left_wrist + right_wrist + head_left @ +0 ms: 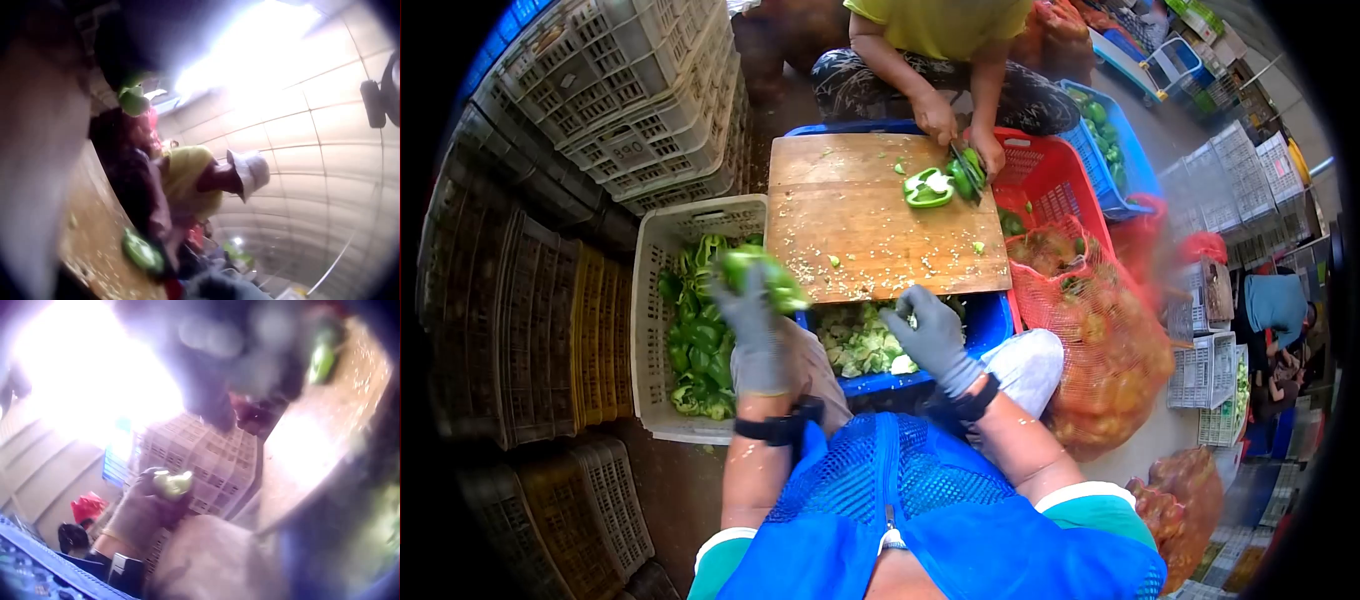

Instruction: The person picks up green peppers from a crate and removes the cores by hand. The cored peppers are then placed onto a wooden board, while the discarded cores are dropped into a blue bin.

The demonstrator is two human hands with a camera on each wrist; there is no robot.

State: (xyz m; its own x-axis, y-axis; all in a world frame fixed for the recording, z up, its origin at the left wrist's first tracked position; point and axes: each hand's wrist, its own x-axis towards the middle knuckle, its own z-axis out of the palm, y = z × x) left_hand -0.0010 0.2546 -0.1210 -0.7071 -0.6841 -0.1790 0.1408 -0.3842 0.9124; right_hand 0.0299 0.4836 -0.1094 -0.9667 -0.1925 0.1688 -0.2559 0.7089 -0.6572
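Observation:
Both hands wear grey gloves. In the head view my left hand (754, 335), blurred, grips a green pepper piece (762, 279) over the right side of the pale crate of green peppers (703, 345). The right wrist view shows that left hand (140, 509) with the pepper (173, 483) at its fingers. My right hand (930, 335) is raised above the blue bin (990, 322) of pale green cores, by the board's near edge, its fingers curled with nothing seen in them. The wooden board (880, 235) carries scattered seeds and a cut pepper (928, 188).
Across the board a person in a yellow top (940, 25) cuts a pepper (968, 175) with a knife. A red basket (1050, 165) and a red mesh sack (1100, 350) stand at the right. Stacked crates (615, 90) rise at the left.

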